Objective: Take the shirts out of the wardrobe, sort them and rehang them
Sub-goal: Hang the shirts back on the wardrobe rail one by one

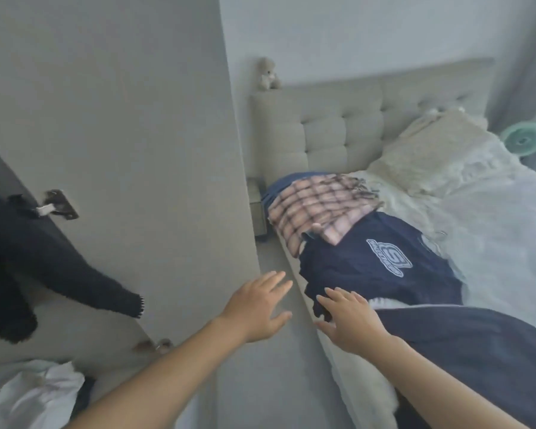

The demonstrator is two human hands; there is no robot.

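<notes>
Wardrobe first, on our far left: a fuzzy black knitted garment (28, 274) hangs out past the pale grey wardrobe door (130, 150), one sleeve trailing across the panel, so we judge at least one piece is not yet taken out. Below it, crumpled white fabric (28, 391) lies low in the corner, and we cannot tell what it is.

Moving right, we have the left hand (256, 308) out in front, fingers spread and straight, holding nothing, hovering over the gap between the door and the edge of the bed (492, 243). Just beside it comes the right hand (350, 323), also flat and spread, its fingertips at the hem of the navy blue shirt with a white printed crest (384, 267). Whether they touch the cloth, we cannot tell.

That navy shirt lies flat on the near side of the mattress, and partly over its top edge sits the pink-and-brown plaid shirt (316, 209), with a strip of blue fabric (279, 187) showing beneath that. We read this as a sorting pile: laid flat and overlapped at the bed's edge, within easy reach of the wardrobe. Both palms face down and open, which suits smoothing or gathering the navy shirt.

Further right, a dark navy cloth (477, 351) drapes across the foreground. A cream textured pillow (430, 156) rests against the tufted beige headboard (338, 131), where a small grey teddy bear (268, 74) perches.
</notes>
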